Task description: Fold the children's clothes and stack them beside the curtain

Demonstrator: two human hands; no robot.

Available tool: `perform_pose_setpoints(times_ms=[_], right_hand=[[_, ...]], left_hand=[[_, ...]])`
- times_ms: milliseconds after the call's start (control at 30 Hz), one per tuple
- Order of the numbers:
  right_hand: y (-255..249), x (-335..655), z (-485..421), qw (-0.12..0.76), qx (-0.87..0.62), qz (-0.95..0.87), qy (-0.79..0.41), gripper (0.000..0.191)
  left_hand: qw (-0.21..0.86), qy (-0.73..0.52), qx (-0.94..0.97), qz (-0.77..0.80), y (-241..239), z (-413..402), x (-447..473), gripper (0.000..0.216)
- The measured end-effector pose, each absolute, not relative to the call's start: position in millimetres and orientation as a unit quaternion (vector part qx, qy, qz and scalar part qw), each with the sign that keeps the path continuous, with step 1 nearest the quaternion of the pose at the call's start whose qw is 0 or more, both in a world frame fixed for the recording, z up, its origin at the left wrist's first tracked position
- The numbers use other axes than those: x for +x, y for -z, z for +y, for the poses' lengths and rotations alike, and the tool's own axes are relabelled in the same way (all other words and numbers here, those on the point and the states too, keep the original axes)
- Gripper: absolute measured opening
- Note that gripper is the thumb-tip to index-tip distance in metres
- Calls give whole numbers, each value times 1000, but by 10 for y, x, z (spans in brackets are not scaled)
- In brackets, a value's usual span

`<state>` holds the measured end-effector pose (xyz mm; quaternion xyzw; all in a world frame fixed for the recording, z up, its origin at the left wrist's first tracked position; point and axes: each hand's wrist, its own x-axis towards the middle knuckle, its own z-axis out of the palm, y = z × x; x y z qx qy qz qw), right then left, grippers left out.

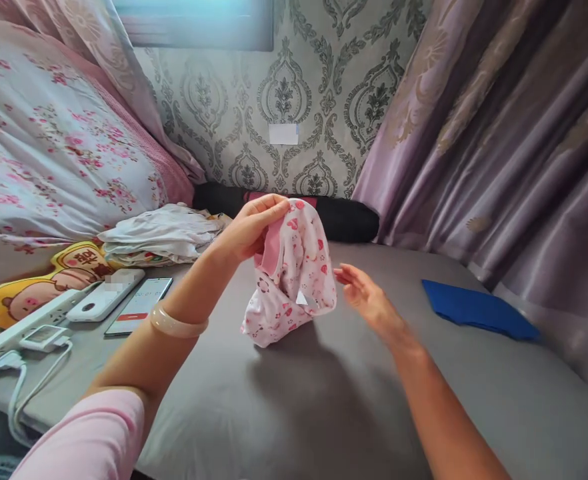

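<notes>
My left hand [260,223] pinches the top of a small white garment [307,263] printed with red and pink hearts and figures. A plain pink band shows on the garment near my fingers. It hangs in loose folds, its lower end down at the grey sheet; its exact kind cannot be made out. Just right of the cloth is my right hand [364,293], fingers apart and pointing toward it, holding nothing. A narrow gap seems to separate that hand from the fabric.
On the grey sheet [214,400], a blue folded cloth [479,310] lies at right. To the left are a pile of white clothes [164,230], a phone [139,310], a white power bank [105,297], a power strip [29,327] and a yellow pig cushion [29,297]. A black bolster [349,220] lines the wall.
</notes>
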<state>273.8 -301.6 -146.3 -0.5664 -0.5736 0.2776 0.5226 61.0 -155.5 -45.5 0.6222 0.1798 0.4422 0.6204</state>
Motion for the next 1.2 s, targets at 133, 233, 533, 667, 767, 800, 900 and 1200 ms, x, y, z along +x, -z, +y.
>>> perform_pose_setpoints(times_ms=[133,233,533,667,767,800,900,1200], right_hand=[[1532,2574,-2849,506,-564,-567,-324,38],[1470,2744,-2818,540,-597,-496,-325,28],[848,3264,-3227,492,-720,-417,-256,33],[1180,3465,-3189,406,-766,-432,-249,19],[1437,3637,-3100,318,-805,-450,-219,15],[1496,3685,-3072,285,-820,-452,-203,14],[1592,3768,-3008,202,-848,-464,-159,18],[1515,3181,-2733,360,-685,-625,-104,31]], left_hand=[[642,-387,628,209,699,-1566,651,40],[622,-350,654,253,914,-1519,545,40],[664,-196,717,84,1381,-1562,488,55],[686,-161,706,64,1639,-1524,623,54],[695,-144,701,73,1730,-1542,709,53],[697,-142,698,81,1739,-1558,738,52],[697,-151,688,136,1751,-1616,843,44],[619,-329,669,248,1864,-1628,1127,21]])
